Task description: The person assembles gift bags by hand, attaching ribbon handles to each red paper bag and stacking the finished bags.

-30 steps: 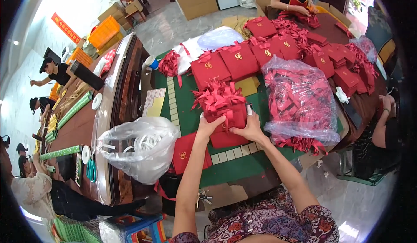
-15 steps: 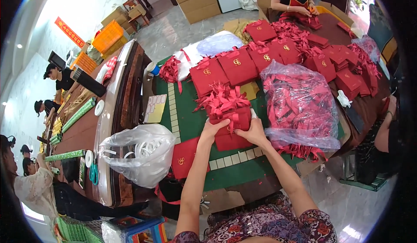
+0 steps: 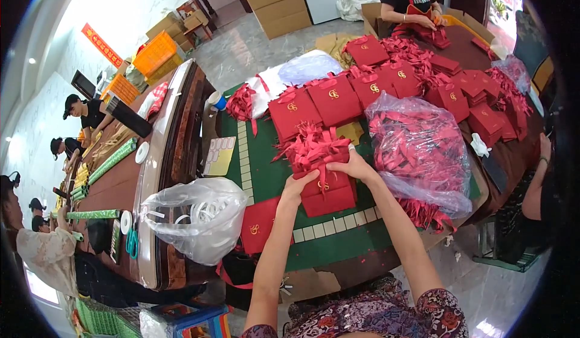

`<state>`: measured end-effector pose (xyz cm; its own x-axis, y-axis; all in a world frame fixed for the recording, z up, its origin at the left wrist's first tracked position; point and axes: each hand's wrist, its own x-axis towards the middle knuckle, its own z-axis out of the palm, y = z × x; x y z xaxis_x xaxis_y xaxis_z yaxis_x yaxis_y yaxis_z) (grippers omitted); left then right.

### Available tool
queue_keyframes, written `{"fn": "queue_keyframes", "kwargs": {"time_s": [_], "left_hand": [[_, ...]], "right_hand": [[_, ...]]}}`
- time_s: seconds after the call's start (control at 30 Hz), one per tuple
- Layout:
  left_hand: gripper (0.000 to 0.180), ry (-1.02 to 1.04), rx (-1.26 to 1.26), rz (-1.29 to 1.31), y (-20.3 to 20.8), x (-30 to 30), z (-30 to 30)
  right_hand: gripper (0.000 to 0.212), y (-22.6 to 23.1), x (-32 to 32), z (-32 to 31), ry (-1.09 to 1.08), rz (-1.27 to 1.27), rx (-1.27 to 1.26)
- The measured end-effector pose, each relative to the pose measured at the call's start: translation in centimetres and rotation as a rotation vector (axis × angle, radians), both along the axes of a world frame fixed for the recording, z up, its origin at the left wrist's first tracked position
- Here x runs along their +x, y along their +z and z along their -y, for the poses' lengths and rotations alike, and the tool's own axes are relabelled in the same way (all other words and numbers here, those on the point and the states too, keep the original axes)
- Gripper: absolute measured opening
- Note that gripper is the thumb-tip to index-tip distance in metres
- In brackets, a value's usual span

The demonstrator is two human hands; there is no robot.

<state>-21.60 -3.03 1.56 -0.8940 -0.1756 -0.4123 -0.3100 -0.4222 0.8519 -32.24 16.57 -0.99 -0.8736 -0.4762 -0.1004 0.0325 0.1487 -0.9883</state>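
Note:
A red gift bag (image 3: 329,200) with a gold emblem lies in front of me on the green table, a tangle of red ribbons (image 3: 311,147) at its far edge. My left hand (image 3: 300,185) grips its left side, thumb on top. My right hand (image 3: 357,166) holds the upper right edge, its thumb pointing inward toward the ribbons. The fingers beneath both hands are partly hidden. Another flat red bag (image 3: 257,222) rests left of my left forearm. Beyond my hands, larger red bags (image 3: 331,99) stand in an overlapping row.
A clear plastic sack (image 3: 420,150) full of red ribboned pieces sits at right. To the left are a white plastic bag (image 3: 202,217), teal scissors (image 3: 132,242) and a brown table edge (image 3: 181,132). A person's hands (image 3: 432,22) work on red bags at the far right.
My right hand has shifted farther away along the bag's edge, and its thumb has moved up toward the ribbons. The gold emblem between my hands now shows. The whole view has shifted slightly.

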Motion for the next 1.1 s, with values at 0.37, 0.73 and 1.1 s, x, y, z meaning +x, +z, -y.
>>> {"fn": "queue_keyframes", "kwargs": {"time_s": [0.37, 0.73, 1.1], "left_hand": [[0.046, 0.123, -0.061, 0.036, -2.7, 2.1, -1.6], [0.044, -0.047, -0.007, 0.017, -1.7, -2.5, -6.2], [0.116, -0.056, -0.816, 0.203, -0.4, -3.5, -7.5]], "right_hand": [[0.101, -0.7, 2.6, -0.5, -0.168, -0.251, 0.379], [0.088, 4.1, 8.8, -3.7, -0.496, -0.314, 0.051], [0.03, 5.0, 20.7, -3.1, -0.203, -0.52, 0.141]]}}
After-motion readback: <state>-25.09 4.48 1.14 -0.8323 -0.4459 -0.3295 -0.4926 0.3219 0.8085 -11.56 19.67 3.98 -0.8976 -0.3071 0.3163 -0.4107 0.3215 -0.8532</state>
